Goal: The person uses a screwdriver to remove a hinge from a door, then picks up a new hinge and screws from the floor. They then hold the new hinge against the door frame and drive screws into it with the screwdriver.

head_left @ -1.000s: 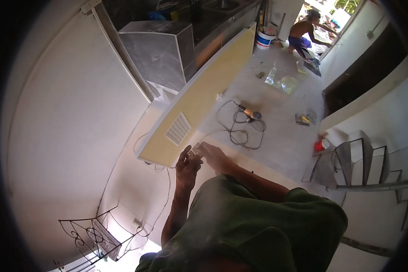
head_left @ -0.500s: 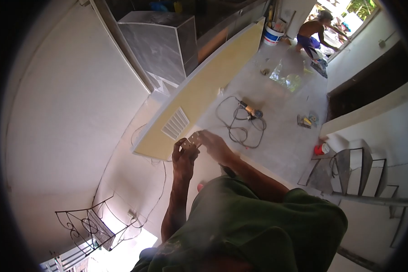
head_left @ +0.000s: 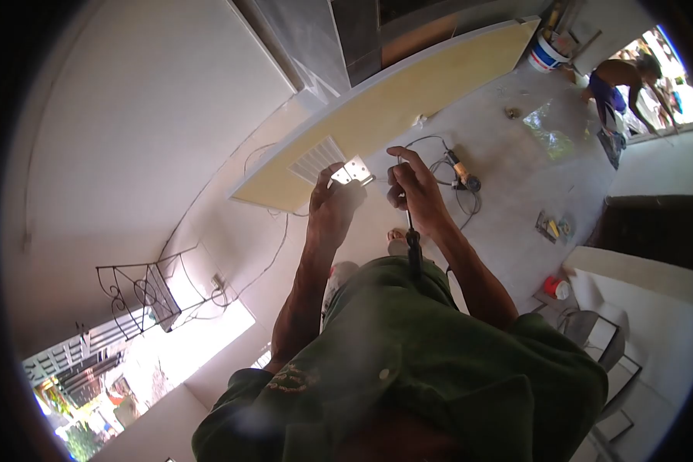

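My left hand (head_left: 334, 206) is closed on a metal hinge (head_left: 353, 171), a bright plate with screw holes, held up near the slatted vent (head_left: 316, 159) of a yellowish door panel (head_left: 396, 94). To the right of it, my right hand (head_left: 423, 196) has its fingers curled, the index finger partly raised. From under that hand a thin shaft runs down to a black handle (head_left: 414, 250), which looks like a screwdriver gripped by its shaft. A gap separates the two hands.
An orange angle grinder (head_left: 462, 168) with a looped cord lies on the grey floor. Beyond are a white-and-blue bucket (head_left: 547, 54) and a person (head_left: 620, 85) bending at a doorway. Stairs (head_left: 604, 339) and a red container (head_left: 556, 288) are at right; an iron railing (head_left: 150, 292) at left.
My right hand has moved away from the hinge to the right, and the black-handled tool now shows below it. The hinge catches bright light. My view has shifted, and the door panel appears higher.
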`<state>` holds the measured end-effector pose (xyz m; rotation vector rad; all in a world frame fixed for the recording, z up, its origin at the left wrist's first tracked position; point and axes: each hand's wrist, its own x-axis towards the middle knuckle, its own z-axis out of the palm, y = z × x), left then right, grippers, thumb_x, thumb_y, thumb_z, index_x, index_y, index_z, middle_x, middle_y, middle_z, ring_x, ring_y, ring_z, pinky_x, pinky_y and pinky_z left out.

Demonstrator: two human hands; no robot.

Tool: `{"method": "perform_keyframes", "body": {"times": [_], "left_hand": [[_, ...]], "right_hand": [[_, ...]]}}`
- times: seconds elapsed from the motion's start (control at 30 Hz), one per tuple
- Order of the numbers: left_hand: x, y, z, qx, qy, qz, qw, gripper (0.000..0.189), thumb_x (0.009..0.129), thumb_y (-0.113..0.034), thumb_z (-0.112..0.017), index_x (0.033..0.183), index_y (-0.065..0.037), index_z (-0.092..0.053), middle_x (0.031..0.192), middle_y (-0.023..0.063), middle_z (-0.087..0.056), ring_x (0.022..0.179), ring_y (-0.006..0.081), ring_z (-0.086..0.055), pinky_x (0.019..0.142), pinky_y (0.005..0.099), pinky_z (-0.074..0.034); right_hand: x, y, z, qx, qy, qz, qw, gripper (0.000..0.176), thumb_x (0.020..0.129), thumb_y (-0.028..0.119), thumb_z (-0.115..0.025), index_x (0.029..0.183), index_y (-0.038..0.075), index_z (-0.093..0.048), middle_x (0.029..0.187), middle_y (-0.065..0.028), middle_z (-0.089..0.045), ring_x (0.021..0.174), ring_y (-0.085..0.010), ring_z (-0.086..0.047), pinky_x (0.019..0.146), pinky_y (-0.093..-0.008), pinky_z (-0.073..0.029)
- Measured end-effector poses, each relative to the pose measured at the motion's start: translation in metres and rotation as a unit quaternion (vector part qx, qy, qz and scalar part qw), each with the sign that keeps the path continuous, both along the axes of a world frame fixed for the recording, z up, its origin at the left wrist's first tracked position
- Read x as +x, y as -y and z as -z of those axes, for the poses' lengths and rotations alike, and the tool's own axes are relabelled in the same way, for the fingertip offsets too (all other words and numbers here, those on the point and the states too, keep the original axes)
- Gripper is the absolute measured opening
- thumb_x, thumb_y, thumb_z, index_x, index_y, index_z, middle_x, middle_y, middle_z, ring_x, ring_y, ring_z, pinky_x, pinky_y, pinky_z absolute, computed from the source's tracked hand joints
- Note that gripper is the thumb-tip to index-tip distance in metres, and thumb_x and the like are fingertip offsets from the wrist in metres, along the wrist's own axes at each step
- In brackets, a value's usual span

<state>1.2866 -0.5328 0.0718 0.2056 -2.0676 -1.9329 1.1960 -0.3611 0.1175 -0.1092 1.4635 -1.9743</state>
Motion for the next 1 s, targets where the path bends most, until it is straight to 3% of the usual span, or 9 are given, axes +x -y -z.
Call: {"method": "perform_keyframes", "body": {"times": [0.07, 0.13, 0.2, 0.3, 0.43, 0.63, 0.83, 1.0], "left_hand": [[-0.014, -0.014, -0.007, 0.015, 0.002, -0.012, 1.000, 0.037, 0.091, 0.007, -0.054, 0.126, -0.003, -0.045, 0.100, 0.0103, -0.060, 0.087, 0.0189, -0.061, 0.078, 0.0295, -0.053], [-0.024, -0.028, -0.019, 0.127, 0.031, -0.029, 0.991, 0.038, 0.091, 0.007, -0.054, 0.126, -0.003, -0.045, 0.101, 0.0103, -0.060, 0.086, 0.0188, -0.061, 0.079, 0.0297, -0.053], [-0.031, -0.038, -0.032, 0.319, 0.086, -0.052, 0.942, 0.039, 0.090, 0.007, -0.054, 0.126, -0.004, -0.045, 0.102, 0.0104, -0.060, 0.087, 0.0187, -0.061, 0.079, 0.0301, -0.054], [-0.041, -0.048, -0.031, 0.384, 0.090, -0.062, 0.917, 0.041, 0.090, 0.006, -0.056, 0.127, -0.004, -0.044, 0.102, 0.0108, -0.060, 0.086, 0.0189, -0.061, 0.080, 0.0302, -0.054], [-0.055, -0.058, -0.036, 0.313, 0.123, -0.054, 0.940, 0.043, 0.089, 0.003, -0.061, 0.128, -0.003, -0.043, 0.099, 0.0120, -0.060, 0.085, 0.0193, -0.061, 0.078, 0.0295, -0.053], [-0.084, -0.074, -0.039, 0.227, 0.131, -0.021, 0.965, 0.044, 0.089, 0.000, -0.062, 0.128, 0.000, -0.042, 0.100, 0.0131, -0.060, 0.081, 0.0183, -0.062, 0.072, 0.0285, -0.051], [-0.096, -0.091, -0.053, 0.196, 0.149, -0.015, 0.969, 0.032, 0.097, -0.009, -0.057, 0.125, 0.001, -0.046, 0.106, 0.0162, -0.063, 0.086, 0.0181, -0.064, 0.072, 0.0279, -0.050], [-0.089, -0.092, -0.058, 0.207, 0.149, -0.034, 0.966, 0.027, 0.100, -0.012, -0.052, 0.123, 0.002, -0.048, 0.108, 0.0167, -0.066, 0.090, 0.0189, -0.067, 0.072, 0.0274, -0.049]], "right_hand": [[-0.017, -0.005, -0.001, -0.012, 0.001, -0.029, 0.999, 0.035, 0.103, 0.014, -0.041, 0.137, 0.010, -0.044, 0.071, 0.0011, -0.039, 0.053, -0.0069, -0.038, 0.047, -0.0219, -0.027], [-0.026, -0.011, 0.000, -0.024, -0.004, -0.046, 0.999, 0.034, 0.103, 0.012, -0.037, 0.136, 0.010, -0.043, 0.069, 0.0021, -0.033, 0.051, -0.0065, -0.032, 0.046, -0.0225, -0.026], [-0.037, -0.017, 0.001, -0.041, 0.000, -0.066, 0.997, 0.030, 0.103, 0.013, -0.036, 0.132, 0.009, -0.044, 0.069, 0.0028, -0.031, 0.051, -0.0064, -0.031, 0.046, -0.0222, -0.025], [-0.049, -0.024, 0.007, -0.064, 0.024, -0.063, 0.996, 0.026, 0.104, 0.014, -0.035, 0.127, 0.008, -0.045, 0.068, 0.0038, -0.031, 0.049, -0.0061, -0.031, 0.046, -0.0222, -0.025], [-0.056, -0.039, 0.008, -0.085, 0.036, -0.031, 0.995, 0.024, 0.103, 0.019, -0.040, 0.124, 0.009, -0.046, 0.069, 0.0036, -0.037, 0.053, -0.0055, -0.036, 0.046, -0.0217, -0.025], [-0.060, -0.064, -0.002, 0.041, -0.090, 0.024, 0.995, 0.036, 0.094, 0.019, -0.063, 0.125, 0.011, -0.046, 0.083, -0.0008, -0.058, 0.071, -0.0063, -0.053, 0.049, -0.0203, -0.033], [-0.073, -0.071, 0.012, 0.075, -0.172, 0.067, 0.980, 0.039, 0.090, 0.005, -0.064, 0.125, 0.008, -0.046, 0.092, -0.0070, -0.066, 0.074, -0.0090, -0.060, 0.053, -0.0221, -0.040], [-0.079, -0.068, 0.008, 0.047, -0.161, 0.042, 0.985, 0.039, 0.091, 0.003, -0.062, 0.126, 0.006, -0.046, 0.089, -0.0085, -0.067, 0.069, -0.0083, -0.058, 0.052, -0.0225, -0.040]]}}
